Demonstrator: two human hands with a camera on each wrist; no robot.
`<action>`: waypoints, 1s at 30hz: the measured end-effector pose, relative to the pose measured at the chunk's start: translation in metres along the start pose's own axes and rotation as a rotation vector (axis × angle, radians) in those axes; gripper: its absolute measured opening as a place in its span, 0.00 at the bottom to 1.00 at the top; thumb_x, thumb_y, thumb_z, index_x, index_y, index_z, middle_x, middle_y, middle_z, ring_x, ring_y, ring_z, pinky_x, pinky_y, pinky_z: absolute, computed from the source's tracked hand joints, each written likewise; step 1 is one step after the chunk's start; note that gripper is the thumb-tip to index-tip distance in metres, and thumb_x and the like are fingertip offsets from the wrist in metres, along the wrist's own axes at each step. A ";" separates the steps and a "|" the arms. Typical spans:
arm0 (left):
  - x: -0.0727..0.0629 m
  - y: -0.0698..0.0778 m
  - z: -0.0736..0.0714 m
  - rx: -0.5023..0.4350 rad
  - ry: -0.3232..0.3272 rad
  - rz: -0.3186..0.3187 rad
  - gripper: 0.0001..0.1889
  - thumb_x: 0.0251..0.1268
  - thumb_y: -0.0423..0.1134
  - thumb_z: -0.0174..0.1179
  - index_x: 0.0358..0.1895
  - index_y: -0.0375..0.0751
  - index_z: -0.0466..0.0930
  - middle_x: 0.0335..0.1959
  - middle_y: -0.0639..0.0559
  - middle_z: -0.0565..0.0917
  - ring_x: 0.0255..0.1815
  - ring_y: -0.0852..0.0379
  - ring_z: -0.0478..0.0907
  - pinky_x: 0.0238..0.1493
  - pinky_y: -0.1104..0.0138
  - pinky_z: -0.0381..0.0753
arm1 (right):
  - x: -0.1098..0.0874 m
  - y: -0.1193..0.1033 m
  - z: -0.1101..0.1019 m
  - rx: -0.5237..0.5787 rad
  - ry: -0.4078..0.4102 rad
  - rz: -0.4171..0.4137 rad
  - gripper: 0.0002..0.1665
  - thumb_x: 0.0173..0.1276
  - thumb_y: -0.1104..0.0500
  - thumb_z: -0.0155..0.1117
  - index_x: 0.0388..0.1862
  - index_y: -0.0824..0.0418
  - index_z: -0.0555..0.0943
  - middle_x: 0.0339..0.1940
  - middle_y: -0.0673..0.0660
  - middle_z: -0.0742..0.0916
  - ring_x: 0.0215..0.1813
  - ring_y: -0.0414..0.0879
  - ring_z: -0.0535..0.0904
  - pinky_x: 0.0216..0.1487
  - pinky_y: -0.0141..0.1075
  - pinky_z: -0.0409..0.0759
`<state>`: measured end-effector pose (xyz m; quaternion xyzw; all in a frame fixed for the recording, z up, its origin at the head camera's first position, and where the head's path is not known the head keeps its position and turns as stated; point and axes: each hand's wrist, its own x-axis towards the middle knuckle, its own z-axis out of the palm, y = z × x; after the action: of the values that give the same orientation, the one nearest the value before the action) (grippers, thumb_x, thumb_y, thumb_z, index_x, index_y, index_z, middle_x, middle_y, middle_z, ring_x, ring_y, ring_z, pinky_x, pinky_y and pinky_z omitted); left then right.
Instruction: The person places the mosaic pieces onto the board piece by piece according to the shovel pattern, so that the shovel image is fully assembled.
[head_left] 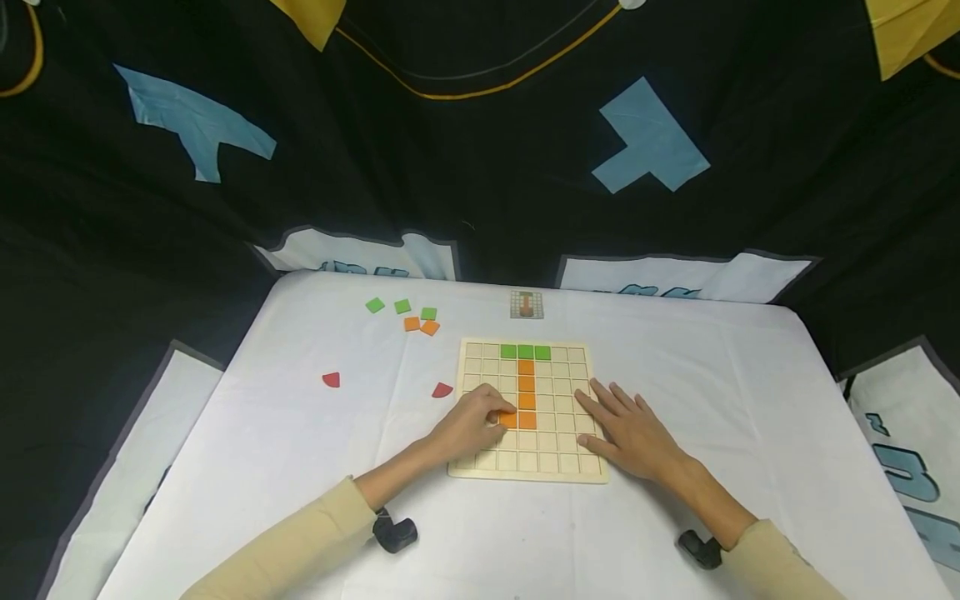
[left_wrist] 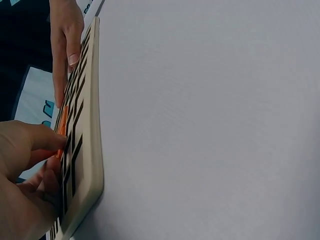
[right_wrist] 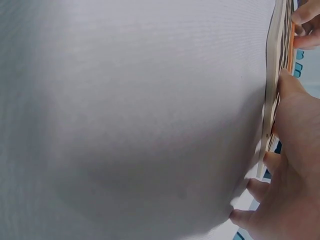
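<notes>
A wooden grid board (head_left: 558, 461) lies on the white table, with a row of green square tiles (head_left: 525, 352) at its top and a column of orange tiles (head_left: 527, 384) running down from them. My left hand (head_left: 474, 421) pinches an orange square tile (head_left: 508, 420) between thumb and fingers, at the cell left of the column's lowest tile. In the left wrist view, thumb and fingertips meet at the orange edge (left_wrist: 62, 127). My right hand (head_left: 633, 433) rests with spread fingers on the board's right edge; its thumb (right_wrist: 290, 85) touches the board in the right wrist view.
Beyond the board lies a small pattern card (head_left: 527, 305). Loose green tiles (head_left: 402, 307) and orange tiles (head_left: 430, 328) lie at the back left. Two red quarter-round pieces, one far left (head_left: 332, 380) and another red piece (head_left: 442, 390) by the board, lie on the cloth.
</notes>
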<state>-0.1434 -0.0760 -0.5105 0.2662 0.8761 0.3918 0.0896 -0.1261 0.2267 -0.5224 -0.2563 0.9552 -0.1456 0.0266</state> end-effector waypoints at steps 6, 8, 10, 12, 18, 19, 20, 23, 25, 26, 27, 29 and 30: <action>0.002 0.003 -0.001 -0.055 -0.008 -0.062 0.15 0.57 0.26 0.65 0.49 0.32 0.86 0.40 0.48 0.78 0.33 0.59 0.70 0.34 0.70 0.71 | -0.001 -0.001 -0.002 -0.003 -0.008 0.002 0.41 0.72 0.38 0.58 0.77 0.55 0.65 0.76 0.64 0.66 0.75 0.67 0.58 0.67 0.68 0.57; 0.002 0.003 -0.001 -0.063 -0.008 -0.078 0.15 0.57 0.26 0.65 0.49 0.32 0.86 0.39 0.48 0.78 0.33 0.59 0.70 0.34 0.70 0.70 | -0.001 -0.002 -0.002 -0.004 -0.016 0.004 0.41 0.72 0.38 0.58 0.77 0.55 0.65 0.77 0.64 0.66 0.75 0.67 0.58 0.67 0.68 0.57; 0.002 0.003 -0.001 -0.068 -0.005 -0.086 0.15 0.58 0.26 0.65 0.49 0.33 0.86 0.39 0.49 0.78 0.33 0.59 0.70 0.34 0.70 0.70 | -0.001 -0.002 -0.002 -0.005 -0.022 0.005 0.41 0.72 0.38 0.58 0.77 0.56 0.65 0.77 0.64 0.66 0.75 0.67 0.58 0.67 0.68 0.57; 0.002 0.003 0.000 -0.072 0.004 -0.089 0.15 0.58 0.26 0.64 0.49 0.33 0.87 0.38 0.49 0.78 0.33 0.60 0.70 0.34 0.70 0.71 | -0.001 -0.002 -0.002 -0.006 -0.026 0.009 0.41 0.73 0.38 0.58 0.78 0.55 0.65 0.77 0.64 0.65 0.75 0.66 0.58 0.67 0.68 0.57; 0.000 0.002 0.003 -0.068 0.026 -0.089 0.15 0.59 0.26 0.64 0.51 0.33 0.86 0.39 0.51 0.78 0.34 0.59 0.70 0.34 0.70 0.72 | -0.001 -0.002 -0.003 -0.007 -0.028 0.015 0.41 0.73 0.38 0.58 0.78 0.55 0.64 0.77 0.63 0.65 0.75 0.66 0.58 0.67 0.68 0.56; 0.000 0.002 0.004 -0.068 0.026 -0.090 0.15 0.60 0.27 0.64 0.51 0.33 0.86 0.40 0.51 0.77 0.34 0.59 0.70 0.35 0.70 0.72 | -0.001 -0.002 -0.003 -0.006 -0.029 0.015 0.41 0.73 0.38 0.58 0.78 0.55 0.64 0.77 0.63 0.65 0.75 0.66 0.58 0.67 0.68 0.56; 0.000 0.002 0.005 -0.068 0.026 -0.091 0.15 0.60 0.27 0.64 0.51 0.33 0.86 0.41 0.51 0.77 0.35 0.59 0.70 0.35 0.70 0.72 | -0.001 -0.001 -0.003 -0.005 -0.030 0.015 0.41 0.73 0.38 0.58 0.78 0.55 0.64 0.77 0.63 0.65 0.75 0.66 0.58 0.67 0.68 0.56; 0.000 0.002 0.005 -0.059 0.028 -0.091 0.16 0.60 0.29 0.66 0.52 0.34 0.85 0.42 0.51 0.77 0.35 0.59 0.70 0.36 0.69 0.72 | -0.001 -0.002 -0.004 0.000 -0.023 0.012 0.41 0.72 0.38 0.58 0.78 0.55 0.65 0.77 0.64 0.65 0.75 0.67 0.58 0.67 0.68 0.56; 0.001 0.002 0.004 -0.062 0.033 -0.087 0.17 0.59 0.29 0.66 0.53 0.34 0.84 0.41 0.50 0.78 0.34 0.59 0.70 0.36 0.68 0.72 | -0.001 -0.002 -0.004 0.004 -0.016 0.010 0.41 0.72 0.38 0.59 0.78 0.55 0.65 0.77 0.64 0.65 0.75 0.67 0.58 0.67 0.68 0.56; 0.001 0.002 0.003 -0.065 0.036 -0.086 0.18 0.59 0.29 0.67 0.54 0.34 0.84 0.40 0.49 0.78 0.34 0.59 0.71 0.36 0.68 0.72 | -0.001 -0.003 -0.004 0.005 -0.013 0.009 0.41 0.72 0.38 0.59 0.78 0.56 0.65 0.77 0.64 0.65 0.75 0.67 0.58 0.67 0.68 0.56; 0.001 0.001 0.002 -0.066 0.045 -0.082 0.18 0.59 0.30 0.67 0.53 0.34 0.83 0.40 0.49 0.78 0.34 0.59 0.71 0.36 0.68 0.73 | -0.001 -0.002 -0.004 0.007 -0.008 0.008 0.41 0.72 0.38 0.59 0.78 0.56 0.65 0.77 0.64 0.65 0.75 0.67 0.58 0.67 0.69 0.56; 0.002 0.000 -0.003 -0.082 0.068 -0.083 0.18 0.59 0.30 0.67 0.53 0.34 0.83 0.39 0.48 0.79 0.33 0.59 0.72 0.37 0.68 0.74 | -0.001 -0.002 -0.003 0.008 -0.003 0.004 0.41 0.72 0.39 0.59 0.78 0.56 0.65 0.77 0.64 0.66 0.75 0.67 0.58 0.67 0.69 0.56; 0.003 -0.002 -0.007 -0.084 0.087 -0.086 0.17 0.59 0.30 0.68 0.53 0.34 0.83 0.39 0.49 0.80 0.34 0.59 0.73 0.37 0.68 0.75 | -0.001 -0.002 -0.003 0.007 -0.004 0.005 0.41 0.72 0.39 0.59 0.78 0.56 0.65 0.77 0.64 0.66 0.75 0.66 0.58 0.67 0.69 0.56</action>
<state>-0.1492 -0.0800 -0.5077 0.2071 0.8725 0.4354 0.0792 -0.1245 0.2260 -0.5188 -0.2539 0.9553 -0.1481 0.0298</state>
